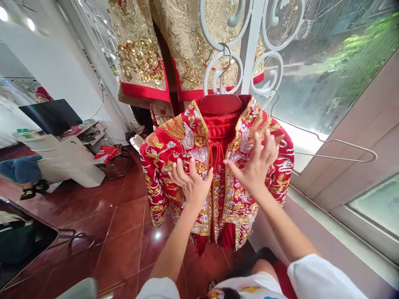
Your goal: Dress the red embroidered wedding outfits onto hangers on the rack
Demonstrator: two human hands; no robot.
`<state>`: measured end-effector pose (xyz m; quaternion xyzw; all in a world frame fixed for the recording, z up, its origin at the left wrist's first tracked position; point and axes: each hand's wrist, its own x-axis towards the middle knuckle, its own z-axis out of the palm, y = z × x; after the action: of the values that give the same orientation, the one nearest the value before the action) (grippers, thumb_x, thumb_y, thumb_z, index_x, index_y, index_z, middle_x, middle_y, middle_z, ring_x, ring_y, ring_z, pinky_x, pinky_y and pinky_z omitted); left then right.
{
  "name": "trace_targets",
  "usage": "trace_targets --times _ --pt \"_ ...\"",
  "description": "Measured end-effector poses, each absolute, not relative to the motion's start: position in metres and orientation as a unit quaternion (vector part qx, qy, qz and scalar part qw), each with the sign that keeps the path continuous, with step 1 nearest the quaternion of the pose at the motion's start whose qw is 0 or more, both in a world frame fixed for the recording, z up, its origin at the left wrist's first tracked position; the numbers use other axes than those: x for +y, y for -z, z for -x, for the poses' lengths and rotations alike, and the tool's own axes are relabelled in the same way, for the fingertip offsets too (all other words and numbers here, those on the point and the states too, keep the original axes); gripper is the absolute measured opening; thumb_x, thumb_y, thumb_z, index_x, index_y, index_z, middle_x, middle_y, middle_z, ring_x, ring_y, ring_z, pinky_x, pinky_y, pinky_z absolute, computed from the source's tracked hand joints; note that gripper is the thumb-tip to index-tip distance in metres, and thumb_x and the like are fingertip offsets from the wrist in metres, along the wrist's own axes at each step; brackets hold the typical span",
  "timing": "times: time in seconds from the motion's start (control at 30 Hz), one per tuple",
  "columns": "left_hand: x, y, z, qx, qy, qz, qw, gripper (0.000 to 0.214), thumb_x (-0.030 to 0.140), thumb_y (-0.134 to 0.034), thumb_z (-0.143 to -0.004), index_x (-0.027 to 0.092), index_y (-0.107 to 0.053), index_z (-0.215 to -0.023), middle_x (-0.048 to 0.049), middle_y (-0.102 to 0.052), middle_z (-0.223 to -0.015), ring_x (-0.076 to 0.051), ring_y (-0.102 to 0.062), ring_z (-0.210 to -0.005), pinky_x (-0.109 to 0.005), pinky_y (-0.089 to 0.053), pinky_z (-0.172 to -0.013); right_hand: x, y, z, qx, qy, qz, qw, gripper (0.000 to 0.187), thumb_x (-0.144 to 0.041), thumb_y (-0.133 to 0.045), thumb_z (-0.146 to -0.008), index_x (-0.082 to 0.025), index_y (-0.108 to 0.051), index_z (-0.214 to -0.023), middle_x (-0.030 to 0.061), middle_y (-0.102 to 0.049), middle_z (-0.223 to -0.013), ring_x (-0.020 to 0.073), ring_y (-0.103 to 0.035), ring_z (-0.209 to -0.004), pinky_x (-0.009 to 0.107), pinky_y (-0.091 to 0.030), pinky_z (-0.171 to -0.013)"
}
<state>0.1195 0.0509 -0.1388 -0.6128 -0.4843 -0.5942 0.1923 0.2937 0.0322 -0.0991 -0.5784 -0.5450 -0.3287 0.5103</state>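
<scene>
Far left, white desk (83, 168), dark odds and ends (90, 137) tucked in its shelf (102, 132), can't make out what. Next, left hand (192, 185), fingers splayed, gripping nothing. Red embroidered jacket (230, 195) right behind it, on a hanger (221, 85) hooked over white scrollwork (250, 37), probably to hang straight, with gathered red cloth (219, 132) inside. Right hand (257, 169) likewise loose, can't tell if touching. Then wire hanger (343, 144).

No legible text on my feed, just a blurred white marking (101, 152) on the red box (108, 154) at nine o'clock.
</scene>
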Motion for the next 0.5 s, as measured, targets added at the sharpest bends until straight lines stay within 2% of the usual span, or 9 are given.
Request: trace_targets --times 0.03,0.1,0.17,0.2,0.27,0.33,0.4,0.5 --pt "0.048 0.149 -0.123 -0.508 0.580 0.606 0.198 0.058 0.047 -0.068 -0.072 0.015 -0.049 -0.117 -0.0232 -0.043 -0.126 -0.039 -0.035 -0.126 -0.059 -0.025 -0.104 0.027 0.110 -0.287 -0.537 0.326 0.587 0.511 0.074 -0.059 -0.054 -0.078 -0.017 -0.034 -0.134 0.0205 -0.033 -0.139 0.0369 -0.029 -0.129 0.057 -0.027 -0.098" --pt "0.045 0.160 -0.124 -0.555 0.541 0.599 0.200 0.043 0.041 -0.062 -0.077 0.015 -0.051 -0.109 -0.0213 -0.049 -0.115 -0.037 -0.045 -0.114 -0.055 -0.034 -0.096 0.020 0.126 -0.282 -0.531 0.301 0.602 0.515 0.062 -0.055 -0.054 -0.079 -0.014 -0.043 -0.125 0.0207 -0.046 -0.124 0.0339 -0.041 -0.115 0.051 -0.036 -0.091" --pt "0.040 0.158 -0.118 -0.592 0.481 0.619 0.186 0.029 0.038 -0.057 -0.080 0.016 -0.054 -0.099 -0.0170 -0.054 -0.102 -0.033 -0.052 -0.100 -0.047 -0.040 -0.084 0.018 0.133 -0.286 -0.550 0.258 0.613 0.504 0.036 -0.047 -0.051 -0.083 -0.016 -0.054 -0.101 0.0133 -0.058 -0.093 0.0258 -0.050 -0.090 0.040 -0.040 -0.077" --pt "0.037 0.154 -0.114 -0.605 0.448 0.635 0.173 0.023 0.038 -0.054 -0.082 0.017 -0.055 -0.092 -0.0144 -0.056 -0.095 -0.031 -0.055 -0.092 -0.042 -0.042 -0.078 0.018 0.133 -0.290 -0.567 0.243 0.618 0.488 0.026 -0.043 -0.049 -0.085 -0.017 -0.055 -0.088 0.0094 -0.057 -0.080 0.0225 -0.049 -0.079 0.036 -0.039 -0.071" --pt "0.029 0.147 -0.107 -0.620 0.398 0.660 0.147 0.018 0.037 -0.050 -0.085 0.020 -0.054 -0.080 -0.0092 -0.056 -0.082 -0.026 -0.056 -0.077 -0.034 -0.039 -0.065 0.023 0.132 -0.296 -0.596 0.236 0.627 0.444 0.026 -0.040 -0.046 -0.087 -0.019 -0.052 -0.072 0.0068 -0.053 -0.067 0.0199 -0.045 -0.069 0.033 -0.035 -0.064" --pt "0.020 0.141 -0.102 -0.625 0.380 0.669 0.128 0.020 0.035 -0.048 -0.087 0.020 -0.053 -0.075 -0.0059 -0.055 -0.074 -0.021 -0.054 -0.066 -0.030 -0.032 -0.058 0.028 0.129 -0.298 -0.607 0.248 0.638 0.404 0.031 -0.043 -0.046 -0.087 -0.018 -0.053 -0.070 0.0092 -0.055 -0.070 0.0212 -0.044 -0.071 0.033 -0.033 -0.063" --pt "0.015 0.139 -0.102 -0.610 0.387 0.682 0.114 0.020 0.033 -0.048 -0.087 0.020 -0.053 -0.073 -0.0042 -0.054 -0.071 -0.018 -0.052 -0.060 -0.028 -0.028 -0.055 0.032 0.128 -0.294 -0.621 0.249 0.640 0.378 0.032 -0.042 -0.045 -0.087 -0.017 -0.053 -0.068 0.0102 -0.056 -0.070 0.0212 -0.044 -0.071 0.032 -0.031 -0.062" --pt "0.014 0.138 -0.110 -0.544 0.423 0.720 0.077 0.023 0.031 -0.048 -0.088 0.019 -0.050 -0.069 -0.0028 -0.053 -0.067 -0.015 -0.050 -0.058 -0.027 -0.029 -0.055 0.027 0.126 -0.284 -0.663 0.232 0.600 0.383 0.033 -0.027 -0.039 -0.089 -0.018 -0.050 -0.059 0.0064 -0.052 -0.057 0.0172 -0.042 -0.061 0.029 -0.027 -0.057"
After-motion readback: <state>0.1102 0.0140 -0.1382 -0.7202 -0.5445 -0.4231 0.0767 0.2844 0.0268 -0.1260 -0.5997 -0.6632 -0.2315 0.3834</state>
